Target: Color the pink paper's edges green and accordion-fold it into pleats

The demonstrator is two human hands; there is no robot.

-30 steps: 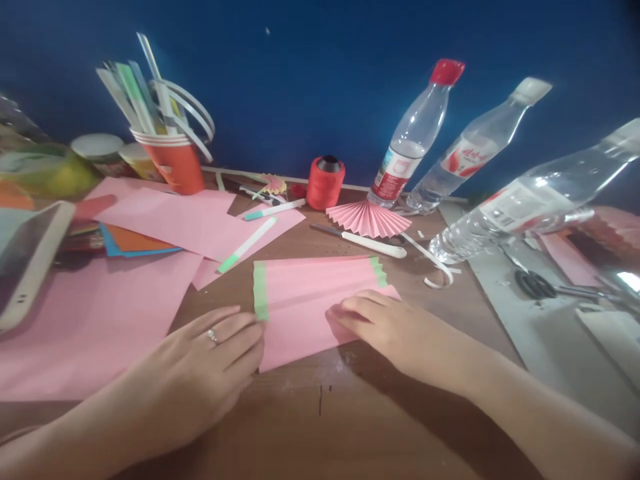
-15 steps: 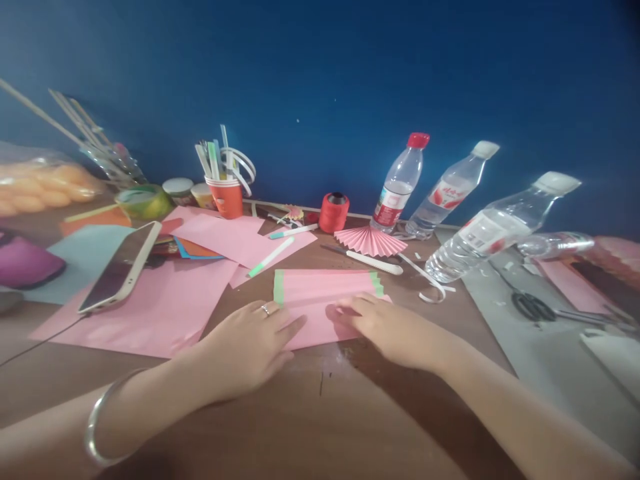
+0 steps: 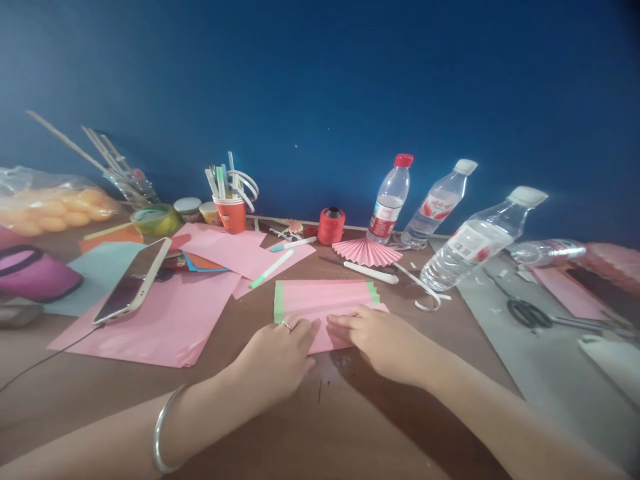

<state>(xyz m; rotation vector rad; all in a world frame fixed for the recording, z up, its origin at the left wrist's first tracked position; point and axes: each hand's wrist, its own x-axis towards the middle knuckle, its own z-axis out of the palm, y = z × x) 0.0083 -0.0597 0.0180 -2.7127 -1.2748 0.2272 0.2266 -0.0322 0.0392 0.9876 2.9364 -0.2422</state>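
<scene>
A pink paper sheet with green strips at both ends (image 3: 325, 299) lies partly pleated on the brown table (image 3: 330, 427). My left hand (image 3: 280, 353), with a ring on one finger, rests flat on the sheet's near left part, fingers stretched out. My right hand (image 3: 383, 340) lies flat on its near right part, fingertips almost meeting the left hand's. Neither hand grips anything. A finished pink paper fan (image 3: 367, 251) sits just beyond the sheet.
A white-handled knife (image 3: 367, 270), red thread spool (image 3: 331, 225), three upright water bottles (image 3: 389, 200) and an orange cup of pens (image 3: 234, 212) stand at the back. A phone (image 3: 134, 280) lies on pink sheets (image 3: 165, 320) to the left; scissors (image 3: 530, 312) lie on the right.
The view has pulled back and up. My left hand slid rightward along the sheet's near edge towards my right hand, which stayed in place.
</scene>
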